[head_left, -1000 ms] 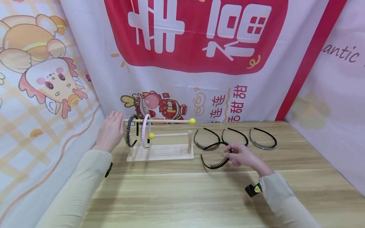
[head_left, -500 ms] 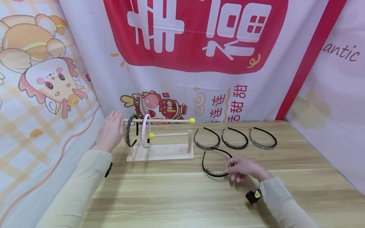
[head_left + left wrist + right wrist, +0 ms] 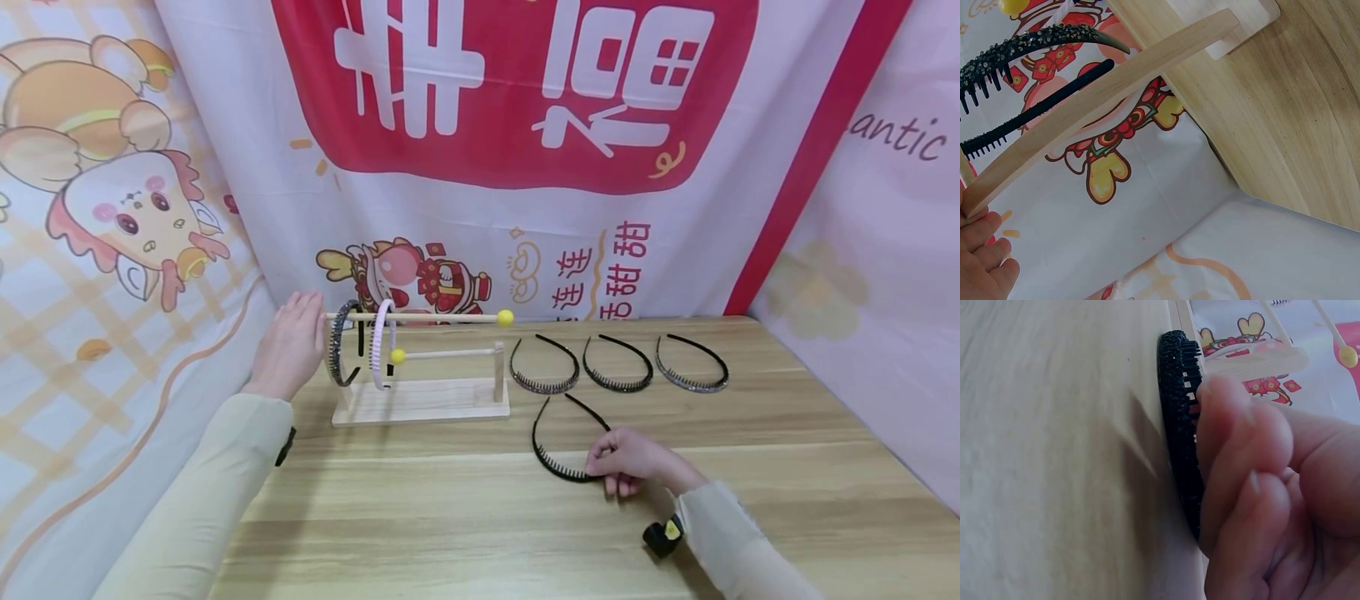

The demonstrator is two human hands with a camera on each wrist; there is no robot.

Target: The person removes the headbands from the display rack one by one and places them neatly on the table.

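My right hand point(image 3: 633, 462) pinches the lower right side of a black toothed headband point(image 3: 553, 467), held low over the table. In the right wrist view, the textured outside of this headband point(image 3: 1175, 406) and its teeth show past the curled fingers point(image 3: 1250, 512). At the left, my left hand point(image 3: 288, 346) grips the top end of the left post of a wooden headband rack point(image 3: 431, 408). The left wrist view shows curled fingers point(image 3: 988, 250) at the post's tip. A dark studded headband point(image 3: 339, 346) and a pale pink headband point(image 3: 378, 354) hang from the upper rod.
Three dark headbands lie in a row at the back right: a left one point(image 3: 543, 387), a middle one point(image 3: 621, 386) and a right one point(image 3: 697, 386). The rack's two rods end in yellow balls point(image 3: 506, 318). Printed cloth point(image 3: 525, 158) walls the wooden table point(image 3: 420, 517).
My right hand has drawn the black headband toward me, away from the row, and turned it flatter, with its ends pointing back. The left hand has stayed on the rack.
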